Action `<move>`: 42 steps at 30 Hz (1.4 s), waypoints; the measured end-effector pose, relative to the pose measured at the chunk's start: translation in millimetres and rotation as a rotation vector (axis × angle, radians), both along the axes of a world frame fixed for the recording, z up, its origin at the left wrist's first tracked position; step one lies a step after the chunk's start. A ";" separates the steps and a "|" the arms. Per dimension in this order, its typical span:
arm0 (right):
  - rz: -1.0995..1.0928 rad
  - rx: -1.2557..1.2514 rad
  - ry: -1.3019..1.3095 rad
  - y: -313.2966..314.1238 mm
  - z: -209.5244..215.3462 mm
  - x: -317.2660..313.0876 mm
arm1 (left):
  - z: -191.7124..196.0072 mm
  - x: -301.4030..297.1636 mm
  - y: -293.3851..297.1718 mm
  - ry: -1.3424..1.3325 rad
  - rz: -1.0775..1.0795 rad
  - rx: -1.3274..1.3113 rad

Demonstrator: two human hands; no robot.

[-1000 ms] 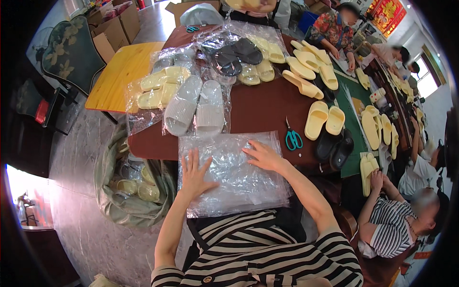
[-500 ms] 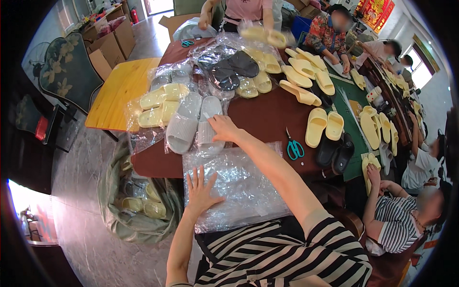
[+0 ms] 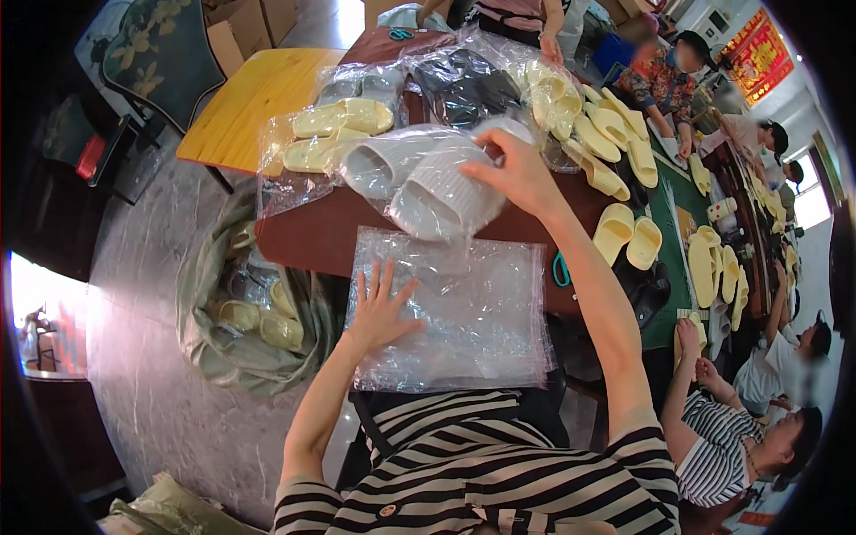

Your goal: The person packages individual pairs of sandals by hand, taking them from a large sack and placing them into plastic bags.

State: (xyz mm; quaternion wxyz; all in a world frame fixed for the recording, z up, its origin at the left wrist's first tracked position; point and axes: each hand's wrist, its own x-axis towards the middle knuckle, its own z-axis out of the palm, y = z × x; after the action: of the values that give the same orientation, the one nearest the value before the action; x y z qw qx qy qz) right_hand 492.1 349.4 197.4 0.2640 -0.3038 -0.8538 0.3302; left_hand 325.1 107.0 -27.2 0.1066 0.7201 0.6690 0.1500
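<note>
My right hand (image 3: 524, 176) grips a pair of light grey slippers (image 3: 439, 189) in a clear plastic bag, its thumb and fingers closed at one end. The pair is tilted and lifted over the table's near edge. My left hand (image 3: 382, 314) lies flat with spread fingers on a stack of clear plastic bags (image 3: 481, 308) in front of me. Bagged yellow slippers (image 3: 343, 116) lie beyond the grey pair to the left, and bagged black slippers (image 3: 465, 87) lie behind it. Part of the teal-handled scissors (image 3: 561, 269) shows past my right forearm.
Loose yellow slippers (image 3: 629, 239) and black slippers (image 3: 648, 294) stand at the right. An open green sack (image 3: 201, 294) holding bagged slippers sits on the floor at left, near a yellow wooden table (image 3: 259, 111). Other people sit along the right; one person (image 3: 513, 13) stands across the table.
My right hand has closed on the bagged grey slippers and raised them, turning them and moving right. My left hand stays flat on the plastic bags. My view has shifted slightly.
</note>
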 end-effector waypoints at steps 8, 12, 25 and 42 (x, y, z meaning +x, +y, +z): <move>-0.233 0.035 0.117 -121.6 -18.7 38.1 | 26.0 -18.0 2.6 -1.433 0.407 -0.135; -0.164 -0.380 0.086 -168.9 -35.6 65.3 | 42.3 -40.1 -0.9 -2.070 0.288 -0.539; -0.295 -0.584 -0.082 -63.4 -209.5 186.2 | 22.9 -24.5 -5.4 -1.551 0.572 -0.426; -0.454 0.412 -0.627 -87.8 -158.2 170.5 | 38.0 -18.5 -3.0 -1.562 0.495 -0.372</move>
State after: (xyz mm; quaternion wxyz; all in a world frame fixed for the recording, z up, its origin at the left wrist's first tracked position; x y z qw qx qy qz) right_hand 662.6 261.6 39.2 0.1131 -0.5105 -0.8521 -0.0215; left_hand 306.6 104.1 10.8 0.6202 0.2122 0.5555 0.5116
